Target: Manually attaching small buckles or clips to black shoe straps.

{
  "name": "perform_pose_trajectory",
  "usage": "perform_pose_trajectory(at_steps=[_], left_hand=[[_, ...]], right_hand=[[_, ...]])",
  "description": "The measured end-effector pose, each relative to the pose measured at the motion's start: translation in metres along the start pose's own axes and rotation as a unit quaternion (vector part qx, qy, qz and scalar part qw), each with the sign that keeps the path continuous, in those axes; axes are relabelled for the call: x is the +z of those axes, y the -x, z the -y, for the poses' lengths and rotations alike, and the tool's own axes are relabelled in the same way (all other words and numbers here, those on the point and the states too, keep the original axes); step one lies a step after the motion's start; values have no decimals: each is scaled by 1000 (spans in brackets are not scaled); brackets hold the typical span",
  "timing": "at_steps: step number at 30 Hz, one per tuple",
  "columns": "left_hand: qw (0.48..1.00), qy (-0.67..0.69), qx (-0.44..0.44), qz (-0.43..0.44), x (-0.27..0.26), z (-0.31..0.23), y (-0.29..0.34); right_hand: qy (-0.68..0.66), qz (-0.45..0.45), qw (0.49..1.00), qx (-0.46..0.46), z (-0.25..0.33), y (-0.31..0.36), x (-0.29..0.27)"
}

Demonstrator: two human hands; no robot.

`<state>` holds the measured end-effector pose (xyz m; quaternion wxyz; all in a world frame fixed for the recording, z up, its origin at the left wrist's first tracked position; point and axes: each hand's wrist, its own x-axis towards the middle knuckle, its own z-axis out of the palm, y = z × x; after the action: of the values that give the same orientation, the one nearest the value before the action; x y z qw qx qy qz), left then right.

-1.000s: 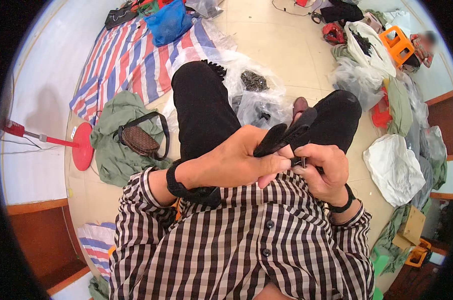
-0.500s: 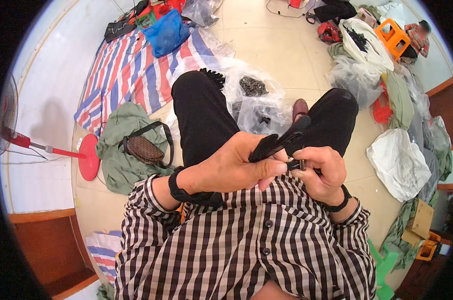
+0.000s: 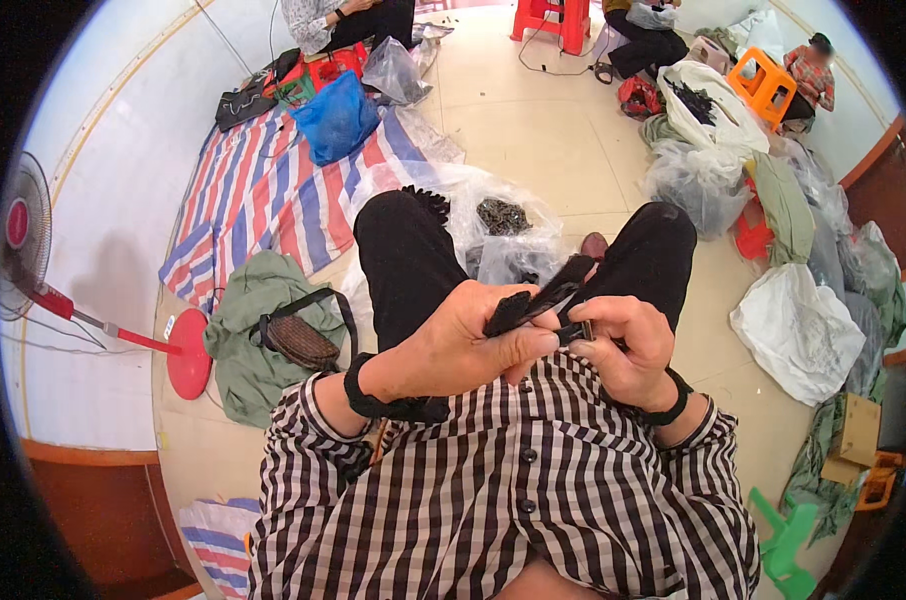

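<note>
Above my lap, my left hand [image 3: 461, 340] pinches a folded black fabric strap [image 3: 553, 293], thumb pressed along it. A loose end of the strap sticks up past the fingers toward my right knee. Close beside it, my right hand [image 3: 628, 340] is closed on a small metal buckle [image 3: 586, 329], held between thumb and forefinger. A short black piece runs from the buckle toward my left fingertips; the fingers hide how it joins. Both wrists carry black bands, the left one [image 3: 358, 385] with a flap hanging down.
Between my knees lies a clear plastic bag [image 3: 523, 195] with small dark parts. A brown pouch [image 3: 303, 343] rests on green cloth at left, near a red-based fan [image 3: 188, 355]. White sacks [image 3: 798, 335] and plastic bags line the right. Other people sit at the far side.
The view has tilted up, so the far people and a red stool come into sight. Both hands keep their grip close together; the loose strap end has turned slightly.
</note>
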<state>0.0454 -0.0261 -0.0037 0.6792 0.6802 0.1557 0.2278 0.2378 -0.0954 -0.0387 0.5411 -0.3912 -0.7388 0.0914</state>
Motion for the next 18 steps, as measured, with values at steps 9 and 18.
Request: perform_pose_trajectory(at_steps=[9,18], left_hand=[[996,-82,-29,6,-2,-4,-1],[994,-102,-5,23,-5,6,1]], right_hand=[[19,40,999,-17,-2,0,0],[-27,75,995,-68,-9,-5,1]])
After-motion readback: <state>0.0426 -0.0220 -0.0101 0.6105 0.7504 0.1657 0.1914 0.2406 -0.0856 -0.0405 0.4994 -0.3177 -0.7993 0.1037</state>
